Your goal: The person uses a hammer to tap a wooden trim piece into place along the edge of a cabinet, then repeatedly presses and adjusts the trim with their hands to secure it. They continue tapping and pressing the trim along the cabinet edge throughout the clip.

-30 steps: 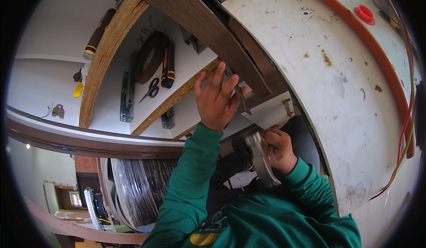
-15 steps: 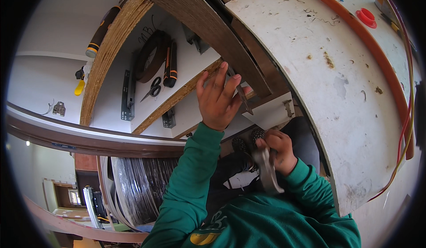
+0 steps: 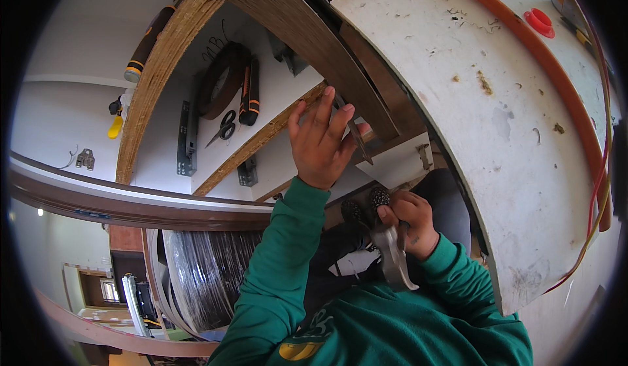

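Observation:
My left hand [image 3: 320, 145] reaches up to the edge of a dark brown wood-grain panel [image 3: 327, 45]. Its thumb and fingers hold a thin, flat metal piece with a pointed end [image 3: 358, 134], which lies along the panel's edge; its upper part is hidden by the fingers. Lower down and closer to my body, my right hand [image 3: 413, 222] is closed round the handle of a claw hammer. The hammer's metal head [image 3: 391, 251] points toward my lap, apart from the metal piece, and most of its handle is hidden.
Inside the white cabinet lie scissors [image 3: 227, 126], a black-and-orange utility knife [image 3: 250, 94] and a brown edging roll [image 3: 216, 94]. A screwdriver [image 3: 147, 45] rests beyond a raw board edge [image 3: 157, 71]. On the right, a stained white worktop [image 3: 471, 104] carries an orange hose [image 3: 556, 65] and red cap [image 3: 540, 23].
The hammer head has tilted and shifted slightly down and right in my right hand. My left hand stays nearly in place on the metal piece.

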Tool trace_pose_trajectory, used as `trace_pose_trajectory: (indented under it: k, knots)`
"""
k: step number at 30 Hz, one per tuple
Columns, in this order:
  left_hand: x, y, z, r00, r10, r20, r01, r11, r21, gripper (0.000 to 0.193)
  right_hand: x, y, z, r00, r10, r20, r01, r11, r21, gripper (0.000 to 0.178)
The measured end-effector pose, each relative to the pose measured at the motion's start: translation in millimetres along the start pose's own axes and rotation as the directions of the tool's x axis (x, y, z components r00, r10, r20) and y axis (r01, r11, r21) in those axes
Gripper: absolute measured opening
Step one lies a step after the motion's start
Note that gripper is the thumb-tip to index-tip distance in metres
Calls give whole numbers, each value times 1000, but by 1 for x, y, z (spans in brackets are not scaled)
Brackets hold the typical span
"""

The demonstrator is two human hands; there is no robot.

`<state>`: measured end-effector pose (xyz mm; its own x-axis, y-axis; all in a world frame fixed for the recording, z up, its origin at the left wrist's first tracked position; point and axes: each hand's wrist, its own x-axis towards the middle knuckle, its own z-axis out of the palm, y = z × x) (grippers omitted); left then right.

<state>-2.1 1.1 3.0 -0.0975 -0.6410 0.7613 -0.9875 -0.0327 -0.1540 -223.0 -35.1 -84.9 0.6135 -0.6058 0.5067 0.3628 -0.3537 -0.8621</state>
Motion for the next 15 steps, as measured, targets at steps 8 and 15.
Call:
trace_pose_trajectory:
  k: [8, 15]
  knots:
    - [1, 0, 1, 1000, 12, -17, -11, 1000, 22, 63, -2, 12, 4, 983, 184, 24, -184, 983, 11, 18]
    - [0, 0, 1, 1000, 6, -18, -5, 1000, 24, 63, -2, 15, 9, 960, 278, 30, -278, 960, 16, 26]
